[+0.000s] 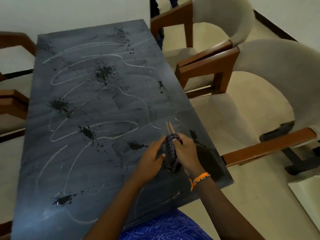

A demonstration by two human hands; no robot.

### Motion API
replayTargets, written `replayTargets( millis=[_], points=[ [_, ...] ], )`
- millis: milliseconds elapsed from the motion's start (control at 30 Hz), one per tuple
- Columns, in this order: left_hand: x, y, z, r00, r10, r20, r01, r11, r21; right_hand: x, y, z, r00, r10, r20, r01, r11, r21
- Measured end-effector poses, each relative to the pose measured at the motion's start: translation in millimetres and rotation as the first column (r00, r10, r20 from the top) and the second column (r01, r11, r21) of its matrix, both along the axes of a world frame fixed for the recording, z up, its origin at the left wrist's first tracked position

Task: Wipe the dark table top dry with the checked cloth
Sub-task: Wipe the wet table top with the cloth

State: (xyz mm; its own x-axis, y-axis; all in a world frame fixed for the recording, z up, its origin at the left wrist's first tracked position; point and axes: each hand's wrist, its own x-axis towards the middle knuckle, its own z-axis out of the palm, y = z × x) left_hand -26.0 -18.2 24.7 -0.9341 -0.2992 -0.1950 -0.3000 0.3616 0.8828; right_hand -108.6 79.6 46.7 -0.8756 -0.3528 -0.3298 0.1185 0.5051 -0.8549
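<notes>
Head view: your left hand [152, 157] and right hand [186, 154] both hold a closed grip on the bunched checked cloth [170, 153] just above the dark desk [90, 153], near its right edge, with wet splashes [104, 73] scattered across it.

The table top [90, 153] lies open to the far end, bearing only dark wet patches [103, 73], while chairs [225, 70] crowd both long sides.
</notes>
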Motion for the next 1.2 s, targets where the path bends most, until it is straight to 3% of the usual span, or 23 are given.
replayTargets(
  millis=[100, 200, 300, 400, 567, 733, 800, 933, 1033, 1200],
  points=[
    [9.5, -23.6, 6.0, 0.989, 0.134, -0.058, -0.134, 0.991, 0.003, -1.1, -39.1, 9.1, 0.967, 0.000, 0.255, 0.051, 0.980, -0.195],
    [19.5, -54.6, 7.5, 0.964, 0.260, -0.056, -0.259, 0.966, 0.009, 2.4, -80.4, 9.6, 0.947, 0.063, 0.314, 0.023, 0.964, -0.264],
    [28.0, -90.6, 8.8, 0.923, 0.382, -0.034, -0.379, 0.922, 0.080, 7.5, -128.8, 6.5, 0.982, 0.156, 0.111, -0.132, 0.972, -0.196],
    [38.0, -136.8, 10.6, 0.903, 0.429, -0.010, -0.423, 0.894, 0.149, 5.6, -185.8, 7.5, 0.958, 0.270, -0.095, -0.279, 0.956, -0.095],
    [46.7, -224.4, 7.4, 0.870, 0.492, 0.039, -0.492, 0.858, 0.148, -24.4, -286.1, 19.2, 0.860, 0.324, -0.395, -0.313, 0.945, 0.094],
    [51.6, -311.7, -9.7, 0.873, 0.487, 0.003, -0.486, 0.872, -0.055, -38.9, -394.7, 13.7, 0.605, 0.425, -0.673, -0.249, 0.904, 0.348],
    [53.1, -344.7, -19.6, 0.845, 0.534, 0.042, -0.517, 0.834, -0.194, -38.7, -431.1, -8.2, 0.524, 0.545, -0.654, -0.327, 0.838, 0.436],
    [62.0, -390.3, -44.4, 0.826, 0.554, 0.104, -0.444, 0.754, -0.484, -59.5, -465.8, -80.9, 0.457, 0.773, -0.441, -0.390, 0.619, 0.682],
    [67.3, -405.6, -57.7, 0.821, 0.564, 0.086, -0.422, 0.702, -0.573, -64.1, -476.3, -113.3, 0.429, 0.746, -0.509, -0.368, 0.659, 0.656],
    [79.2, -421.6, -64.9, 0.706, 0.701, 0.097, -0.539, 0.622, -0.568, -20.1, -549.0, -118.6, 0.359, 0.768, -0.530, -0.425, 0.640, 0.640]
  ],
)
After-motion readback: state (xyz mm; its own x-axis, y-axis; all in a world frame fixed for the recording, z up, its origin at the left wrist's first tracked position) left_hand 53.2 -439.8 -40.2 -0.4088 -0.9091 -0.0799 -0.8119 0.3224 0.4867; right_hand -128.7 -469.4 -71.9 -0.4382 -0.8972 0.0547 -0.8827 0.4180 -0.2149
